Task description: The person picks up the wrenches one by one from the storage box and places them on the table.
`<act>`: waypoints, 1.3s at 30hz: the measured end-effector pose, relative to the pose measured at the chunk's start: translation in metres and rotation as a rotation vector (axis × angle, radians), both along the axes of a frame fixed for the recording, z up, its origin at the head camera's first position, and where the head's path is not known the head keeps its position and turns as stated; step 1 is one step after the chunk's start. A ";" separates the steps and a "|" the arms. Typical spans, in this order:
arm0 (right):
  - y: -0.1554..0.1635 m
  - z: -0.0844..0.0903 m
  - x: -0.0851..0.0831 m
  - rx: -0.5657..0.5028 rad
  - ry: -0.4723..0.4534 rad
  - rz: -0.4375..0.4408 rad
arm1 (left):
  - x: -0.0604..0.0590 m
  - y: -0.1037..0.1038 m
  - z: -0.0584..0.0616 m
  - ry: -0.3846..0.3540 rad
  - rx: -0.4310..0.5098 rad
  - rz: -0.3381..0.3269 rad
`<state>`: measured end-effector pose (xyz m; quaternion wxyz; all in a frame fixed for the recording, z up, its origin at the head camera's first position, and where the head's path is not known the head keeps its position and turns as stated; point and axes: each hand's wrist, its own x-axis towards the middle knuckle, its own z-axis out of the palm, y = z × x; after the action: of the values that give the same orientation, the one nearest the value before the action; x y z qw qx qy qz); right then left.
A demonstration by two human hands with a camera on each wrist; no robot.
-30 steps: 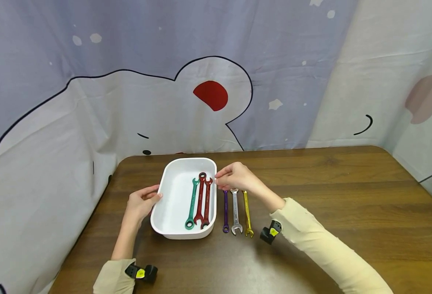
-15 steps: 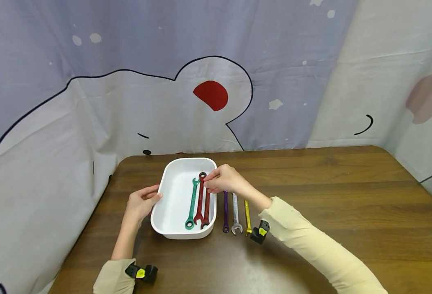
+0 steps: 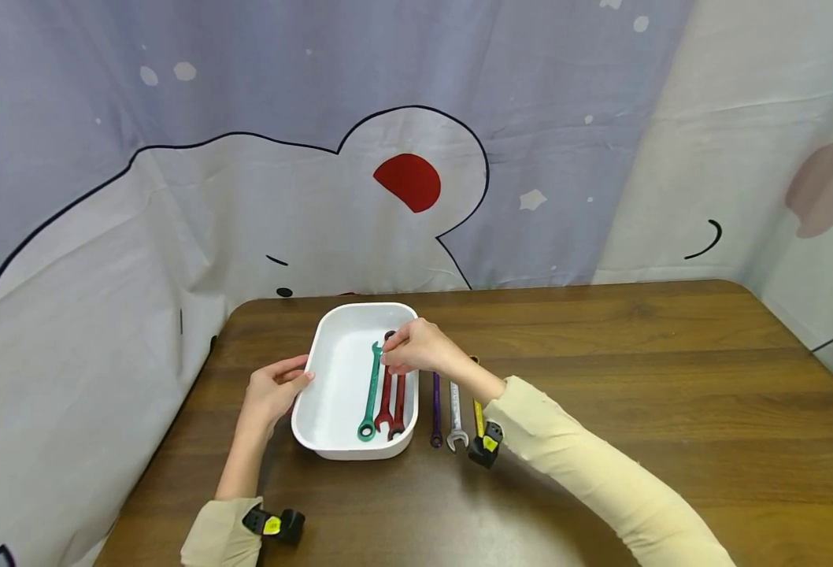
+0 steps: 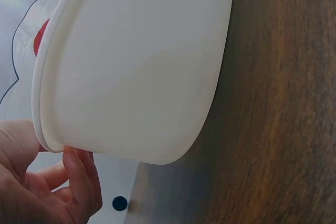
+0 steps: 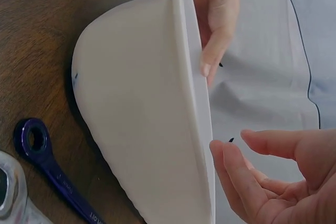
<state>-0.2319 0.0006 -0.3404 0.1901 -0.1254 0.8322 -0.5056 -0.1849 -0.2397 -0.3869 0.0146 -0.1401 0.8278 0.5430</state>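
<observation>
The rim of the white tray (image 3: 335, 378) is pinched by the left hand (image 3: 269, 394). The fingers of the right hand (image 3: 423, 346) are narrowly parted, with nothing visibly held. Near their tips, the green wrench (image 3: 371, 394) and, beneath, red wrenches (image 3: 386, 398) could be knocked together by low contact.

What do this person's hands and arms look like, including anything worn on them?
The left hand and right hand are both ungloved. A cream fabric left sleeve and matching right sleeve show, with a small black left wrist camera and a similar right wrist camera at the cuffs, each bearing a yellow patch.
</observation>
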 end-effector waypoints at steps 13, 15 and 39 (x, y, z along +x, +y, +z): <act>-0.008 -0.010 -0.007 0.069 0.038 0.034 | 0.000 0.000 0.001 0.002 -0.003 -0.005; -0.009 -0.010 -0.007 0.085 0.051 0.036 | 0.000 0.000 0.001 0.005 -0.006 -0.005; -0.029 -0.021 -0.017 0.153 0.070 0.049 | -0.002 0.000 -0.001 -0.001 -0.010 0.000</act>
<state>-0.2487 -0.0284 -0.3611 0.1822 -0.1485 0.8712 -0.4311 -0.1869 -0.2402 -0.3874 0.0145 -0.1403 0.8307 0.5386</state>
